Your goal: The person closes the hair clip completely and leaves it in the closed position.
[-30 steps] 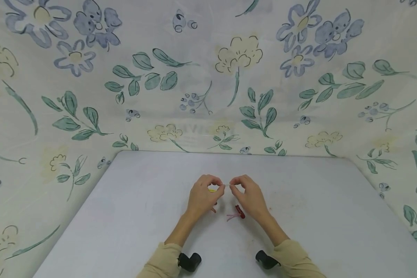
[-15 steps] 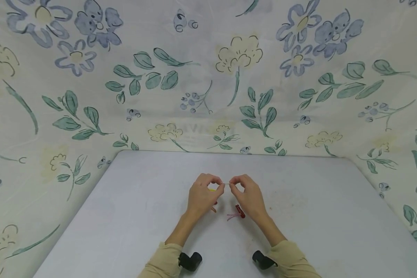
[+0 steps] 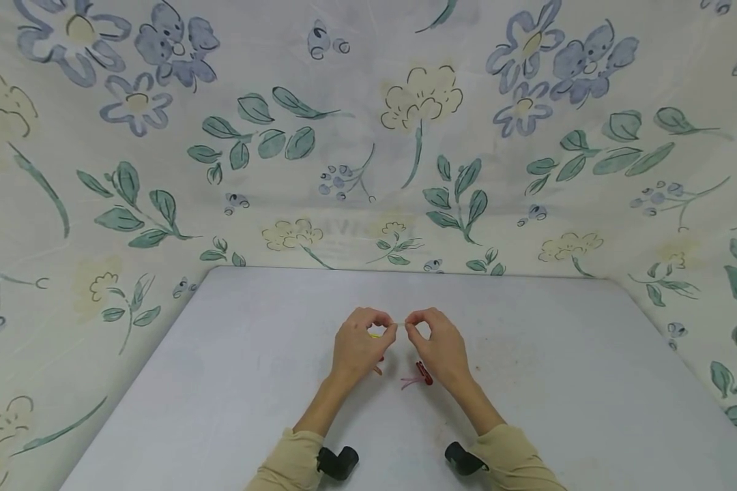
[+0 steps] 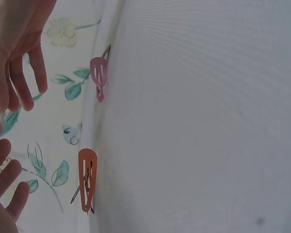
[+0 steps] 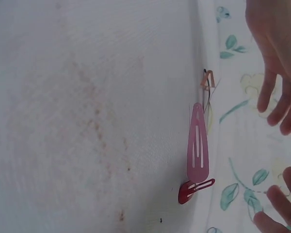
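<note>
Over the middle of the table, my left hand (image 3: 357, 349) and right hand (image 3: 443, 348) face each other, fingertips nearly meeting. Each pinches one end of a thin, pale strip (image 3: 400, 324) between thumb and index finger; it is too small to name. The other fingers hang loosely, as the left wrist view shows. Below the hands lie snap hair clips: a red one (image 3: 424, 374) near my right palm, a pink one (image 5: 198, 150) beside it, and an orange one (image 4: 87, 177) nearer my left hand. Something yellow (image 3: 375, 335) shows partly behind my left thumb.
The white table (image 3: 252, 368) ends at a flower-patterned cloth (image 3: 368, 170) behind and at the sides. Black wrist-worn devices (image 3: 338, 464) sit by both tan sleeves (image 3: 291, 460). Faint brown specks (image 5: 99, 126) mark the table to the right.
My hands keep the same pinch on the pale strip. The right forearm has shifted slightly inward, to the left. The clips lie where they were.
</note>
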Demonstrator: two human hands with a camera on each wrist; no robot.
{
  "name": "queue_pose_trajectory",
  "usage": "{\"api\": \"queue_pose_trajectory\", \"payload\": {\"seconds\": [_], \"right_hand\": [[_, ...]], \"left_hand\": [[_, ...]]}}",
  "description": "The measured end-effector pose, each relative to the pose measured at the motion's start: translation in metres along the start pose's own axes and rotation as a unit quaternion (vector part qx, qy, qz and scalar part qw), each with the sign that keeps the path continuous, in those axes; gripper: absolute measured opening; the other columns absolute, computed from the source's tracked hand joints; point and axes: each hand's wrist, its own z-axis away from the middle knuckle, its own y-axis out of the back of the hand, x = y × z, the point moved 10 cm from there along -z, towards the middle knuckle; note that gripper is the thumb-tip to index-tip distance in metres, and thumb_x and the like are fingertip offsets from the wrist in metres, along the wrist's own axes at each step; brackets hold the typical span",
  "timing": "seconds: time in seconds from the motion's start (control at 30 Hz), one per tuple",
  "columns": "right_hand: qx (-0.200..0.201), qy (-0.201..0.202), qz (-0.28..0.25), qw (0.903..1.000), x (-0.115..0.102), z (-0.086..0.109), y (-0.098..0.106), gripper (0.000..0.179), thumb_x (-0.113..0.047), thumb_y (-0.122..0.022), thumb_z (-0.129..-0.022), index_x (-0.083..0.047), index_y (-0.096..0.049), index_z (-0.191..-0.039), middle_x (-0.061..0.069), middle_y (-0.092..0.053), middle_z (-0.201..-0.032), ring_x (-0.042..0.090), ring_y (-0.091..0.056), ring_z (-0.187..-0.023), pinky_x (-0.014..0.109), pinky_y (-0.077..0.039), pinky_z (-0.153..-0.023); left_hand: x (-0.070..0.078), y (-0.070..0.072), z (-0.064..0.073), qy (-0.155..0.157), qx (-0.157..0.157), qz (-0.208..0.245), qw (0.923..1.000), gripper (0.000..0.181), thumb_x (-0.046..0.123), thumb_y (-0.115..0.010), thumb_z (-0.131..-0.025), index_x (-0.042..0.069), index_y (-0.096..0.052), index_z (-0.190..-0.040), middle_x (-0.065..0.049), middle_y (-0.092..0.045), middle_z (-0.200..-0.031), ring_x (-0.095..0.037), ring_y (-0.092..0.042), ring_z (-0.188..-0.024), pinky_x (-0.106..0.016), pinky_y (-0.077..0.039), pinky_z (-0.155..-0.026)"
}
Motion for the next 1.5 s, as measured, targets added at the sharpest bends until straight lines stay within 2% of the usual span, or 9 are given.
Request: {"api": "queue_pose_trajectory", "payload": {"seconds": [0.27,0.5,0.6,0.73,0.9,1.07,1.23,1.37,1.5], "right_hand": [[0.017,0.017,0.027,0.9993,-0.005,-0.001,0.004,0.007,-0.014,-0.070,-0.090,-0.011,-0.068,-0.096,0.004,-0.069,-0.098,0.027,-0.067,-0.096,0.042,-0.055,-0.081],[0.041,0.014,0.019,0.9989,-0.004,0.002,0.009,0.007,-0.015,-0.071,-0.090,-0.011,-0.068,-0.095,0.003,-0.070,-0.096,0.024,-0.060,-0.075,0.035,-0.051,-0.069],[0.048,0.012,-0.004,0.9988,-0.002,0.003,0.010,0.007,-0.014,-0.071,-0.090,-0.010,-0.068,-0.095,0.005,-0.071,-0.097,0.026,-0.065,-0.082,0.039,-0.054,-0.078],[0.038,0.010,-0.040,0.9984,0.003,0.002,0.008,0.006,-0.012,-0.071,-0.090,-0.007,-0.069,-0.095,0.006,-0.071,-0.095,0.029,-0.069,-0.097,0.045,-0.054,-0.089],[0.025,0.002,-0.064,0.9976,0.007,0.002,0.003,0.006,-0.010,-0.070,-0.091,-0.006,-0.069,-0.095,0.006,-0.072,-0.094,0.025,-0.069,-0.096,0.044,-0.055,-0.090],[0.012,0.004,-0.099,0.9950,0.009,0.002,0.001,0.005,-0.008,-0.070,-0.090,-0.005,-0.069,-0.095,0.007,-0.072,-0.090,0.024,-0.069,-0.090,0.048,-0.055,-0.087],[0.007,-0.006,-0.135,0.9907,0.013,0.002,0.000,0.005,-0.006,-0.069,-0.091,-0.004,-0.069,-0.094,0.006,-0.072,-0.088,0.020,-0.069,-0.085,0.043,-0.057,-0.082],[0.000,-0.013,-0.145,0.9893,0.015,0.003,-0.003,0.004,-0.005,-0.069,-0.091,-0.004,-0.069,-0.095,0.006,-0.071,-0.089,0.019,-0.069,-0.085,0.040,-0.058,-0.082],[-0.007,-0.014,-0.145,0.9893,0.014,0.005,-0.005,0.004,-0.007,-0.068,-0.092,-0.005,-0.069,-0.095,0.006,-0.071,-0.090,0.020,-0.068,-0.085,0.042,-0.058,-0.083]], "left_hand": [[0.002,0.002,-0.002,0.001,0.005,-0.005,1.0000,0.005,0.020,-0.073,-0.083,0.015,-0.072,-0.082,0.004,-0.069,-0.084,-0.018,-0.062,-0.084,-0.034,-0.051,-0.074],[0.004,0.002,-0.002,0.008,0.015,0.005,0.9998,0.006,0.017,-0.073,-0.082,0.013,-0.073,-0.079,0.002,-0.069,-0.080,-0.021,-0.064,-0.081,-0.033,-0.052,-0.074],[0.003,-0.001,-0.003,0.014,0.006,0.021,0.9997,0.005,0.016,-0.073,-0.082,0.011,-0.074,-0.081,0.000,-0.070,-0.082,-0.020,-0.065,-0.081,-0.035,-0.054,-0.074],[0.001,-0.005,-0.004,0.011,-0.008,0.042,0.9990,0.004,0.013,-0.073,-0.083,0.009,-0.073,-0.084,-0.001,-0.070,-0.084,-0.017,-0.065,-0.081,-0.038,-0.056,-0.076],[0.002,-0.008,-0.002,0.007,-0.027,0.057,0.9980,0.005,0.013,-0.071,-0.085,0.008,-0.071,-0.085,-0.001,-0.068,-0.082,-0.018,-0.064,-0.081,-0.039,-0.056,-0.077],[-0.001,-0.009,0.000,0.023,-0.037,0.073,0.9964,0.004,0.012,-0.069,-0.086,0.008,-0.071,-0.087,0.000,-0.067,-0.082,-0.018,-0.064,-0.082,-0.037,-0.056,-0.078],[-0.003,-0.011,0.000,0.033,-0.041,0.095,0.9941,0.007,0.011,-0.070,-0.088,0.006,-0.072,-0.094,-0.001,-0.069,-0.085,-0.016,-0.065,-0.082,-0.033,-0.056,-0.076],[-0.004,-0.014,0.001,0.043,-0.053,0.108,0.9917,0.011,0.010,-0.071,-0.088,0.007,-0.072,-0.099,-0.002,-0.071,-0.088,-0.015,-0.066,-0.083,-0.026,-0.055,-0.074],[-0.003,-0.016,0.002,0.044,-0.066,0.125,0.9889,0.008,0.011,-0.071,-0.089,0.009,-0.072,-0.097,-0.001,-0.071,-0.088,-0.014,-0.066,-0.081,-0.024,-0.055,-0.074]]}}
